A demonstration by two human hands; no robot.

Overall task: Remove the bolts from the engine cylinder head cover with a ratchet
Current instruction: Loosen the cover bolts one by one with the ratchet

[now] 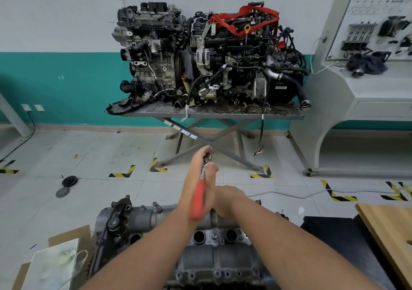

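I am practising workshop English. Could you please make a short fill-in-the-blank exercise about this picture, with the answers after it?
1. The ratchet has a handle of ____ colour.
2. The left hand and the right hand hold the ratchet in the air above the ____.
3. The two engines by the wall stand on a metal ____.
4. A ____ strap lies over the right one.

Answers: orange; cylinder head cover; table; red

We see the orange-handled ratchet (199,198) pointing to twelve o'clock above our grey cylinder head cover (214,256) at six o'clock.
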